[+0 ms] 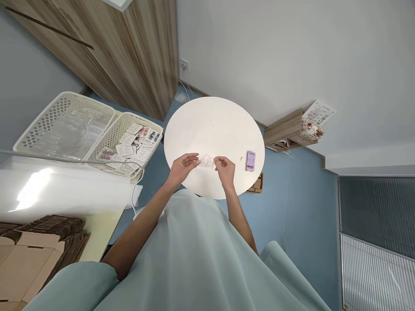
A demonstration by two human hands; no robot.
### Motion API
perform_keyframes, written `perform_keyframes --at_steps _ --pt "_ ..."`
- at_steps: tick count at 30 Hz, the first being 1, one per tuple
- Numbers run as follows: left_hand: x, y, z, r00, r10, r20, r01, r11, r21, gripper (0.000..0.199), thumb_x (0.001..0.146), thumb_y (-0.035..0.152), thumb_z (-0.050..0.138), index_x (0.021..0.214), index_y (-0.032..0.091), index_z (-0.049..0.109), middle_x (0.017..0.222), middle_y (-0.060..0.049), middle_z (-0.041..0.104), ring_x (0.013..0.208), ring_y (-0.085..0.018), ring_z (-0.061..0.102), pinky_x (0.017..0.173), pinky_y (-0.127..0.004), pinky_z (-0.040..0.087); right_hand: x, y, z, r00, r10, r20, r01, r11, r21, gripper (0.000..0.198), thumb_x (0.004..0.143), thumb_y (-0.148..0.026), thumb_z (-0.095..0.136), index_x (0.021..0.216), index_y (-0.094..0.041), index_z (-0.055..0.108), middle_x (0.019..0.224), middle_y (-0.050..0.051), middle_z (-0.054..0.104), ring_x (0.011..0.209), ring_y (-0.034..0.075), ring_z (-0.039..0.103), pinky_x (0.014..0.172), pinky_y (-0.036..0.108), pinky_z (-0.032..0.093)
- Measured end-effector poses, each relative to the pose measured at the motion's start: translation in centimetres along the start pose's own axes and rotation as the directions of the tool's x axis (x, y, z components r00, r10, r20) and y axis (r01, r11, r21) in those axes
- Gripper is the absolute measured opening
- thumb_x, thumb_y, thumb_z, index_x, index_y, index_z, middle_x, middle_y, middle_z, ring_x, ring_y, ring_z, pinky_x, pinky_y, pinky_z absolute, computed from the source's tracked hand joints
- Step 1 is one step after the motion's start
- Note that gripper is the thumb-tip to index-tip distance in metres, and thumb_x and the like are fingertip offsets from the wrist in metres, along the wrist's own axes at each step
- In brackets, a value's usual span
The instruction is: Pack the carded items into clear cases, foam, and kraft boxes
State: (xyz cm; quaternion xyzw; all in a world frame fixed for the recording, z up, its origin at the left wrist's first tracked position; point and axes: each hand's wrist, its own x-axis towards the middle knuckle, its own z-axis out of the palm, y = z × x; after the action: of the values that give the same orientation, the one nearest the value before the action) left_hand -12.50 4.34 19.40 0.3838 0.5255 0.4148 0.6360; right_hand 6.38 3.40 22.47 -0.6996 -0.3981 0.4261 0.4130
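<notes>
Between my two hands is a small white card [206, 161] printed with lines of text too small to read. My left hand [183, 166] pinches its left edge between thumb and fingers. At the card's right edge, my right hand [225, 169] grips it with thumb and forefinger. Both hands are over the near half of a round white table [210, 125]. To the right of my right hand lies a purple rectangular item [250, 161], blurred out.
To the left stand a white basket [154, 125] of printed cards and a white basket [24, 136] of clear plastic pieces. Flattened cardboard boxes [29, 263] are stacked lower left. A wooden cabinet [139, 56] and a small shelf [285, 127] stand beyond the table.
</notes>
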Motion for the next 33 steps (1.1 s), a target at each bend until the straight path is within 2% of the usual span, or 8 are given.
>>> perform_keyframes --at_steps 4,11,16,21,24,27,30,33 --pt "0.0 0.1 -0.3 0.999 -0.044 0.017 0.044 0.998 0.037 0.064 0.074 0.066 0.090 0.119 0.021 0.078 0.108 -0.012 0.082 0.100 -0.029 0.077 0.096 -0.046 0.062 0.4 0.5 -0.6 0.999 0.041 0.011 -0.041 0.998 0.042 0.027 0.086 -0.050 0.075 0.089 -0.024 0.079 0.084 0.001 0.076 0.065 0.015 0.059 0.065 0.031 0.053" --pt "-0.1 -0.1 0.0 0.998 -0.058 0.017 0.057 0.997 0.048 0.068 0.071 0.068 0.091 0.118 0.020 0.078 0.102 -0.011 0.082 0.087 -0.026 0.077 0.088 -0.043 0.061 0.3 1.1 -0.7 0.999 0.047 0.010 -0.047 0.997 0.056 0.026 0.086 -0.049 0.075 0.089 -0.023 0.078 0.081 0.000 0.074 0.064 0.015 0.059 0.064 0.030 0.052" --pt "-0.1 -0.6 0.2 0.997 -0.077 0.017 0.076 0.995 0.060 0.068 0.070 0.070 0.092 0.115 0.020 0.079 0.103 -0.011 0.082 0.079 -0.024 0.076 0.083 -0.042 0.063 0.3 1.5 -1.1 0.999 0.040 0.030 -0.042 0.996 0.075 0.026 0.087 -0.049 0.075 0.090 -0.023 0.078 0.084 0.001 0.076 0.072 0.017 0.064 0.072 0.032 0.056" --pt "-0.5 -0.5 0.2 0.984 -0.127 0.127 0.133 0.990 -0.038 0.071 0.073 0.065 0.094 0.128 0.023 0.077 0.116 -0.013 0.082 0.105 -0.029 0.079 0.100 -0.046 0.062 0.1 1.6 -1.9 0.995 -0.008 0.101 -0.009 0.987 0.161 0.030 0.090 -0.052 0.074 0.093 -0.023 0.076 0.098 0.004 0.079 0.097 0.022 0.071 0.089 0.033 0.058" --pt "-0.9 -0.1 0.4 0.946 -0.162 0.281 0.214 0.963 -0.164 0.071 0.077 0.061 0.093 0.135 0.025 0.075 0.132 -0.015 0.079 0.126 -0.032 0.074 0.111 -0.050 0.059 -0.2 1.7 -2.2 0.982 -0.036 0.186 -0.005 0.976 0.218 0.034 0.092 -0.056 0.073 0.097 -0.023 0.077 0.105 0.005 0.080 0.107 0.024 0.071 0.098 0.036 0.058" --pt "-1.4 0.7 0.9 0.900 -0.159 0.406 0.270 0.934 -0.233 0.072 0.077 0.059 0.094 0.137 0.023 0.076 0.139 -0.018 0.076 0.131 -0.036 0.072 0.116 -0.053 0.056 -0.4 1.7 -2.2 0.969 -0.081 0.232 0.021 0.968 0.252 0.036 0.095 -0.059 0.071 0.098 -0.024 0.078 0.108 0.005 0.080 0.120 0.026 0.070 0.108 0.040 0.056" --pt "-1.9 1.1 1.5 0.897 -0.149 0.417 0.260 0.939 -0.224 0.073 0.076 0.060 0.095 0.135 0.022 0.077 0.141 -0.020 0.075 0.132 -0.039 0.072 0.117 -0.055 0.054 -0.5 1.8 -2.0 0.966 -0.119 0.230 0.053 0.960 0.276 0.034 0.095 -0.057 0.072 0.098 -0.025 0.080 0.117 0.006 0.080 0.132 0.027 0.067 0.114 0.042 0.054" --pt "-2.1 1.1 2.0 0.937 -0.148 0.317 0.218 0.956 -0.195 0.077 0.074 0.061 0.095 0.137 0.022 0.075 0.139 -0.019 0.076 0.133 -0.038 0.071 0.118 -0.054 0.053 -0.7 1.7 -1.9 0.984 -0.093 0.155 0.048 0.962 0.269 0.032 0.093 -0.054 0.075 0.105 -0.026 0.081 0.126 0.006 0.079 0.127 0.025 0.069 0.112 0.040 0.055"
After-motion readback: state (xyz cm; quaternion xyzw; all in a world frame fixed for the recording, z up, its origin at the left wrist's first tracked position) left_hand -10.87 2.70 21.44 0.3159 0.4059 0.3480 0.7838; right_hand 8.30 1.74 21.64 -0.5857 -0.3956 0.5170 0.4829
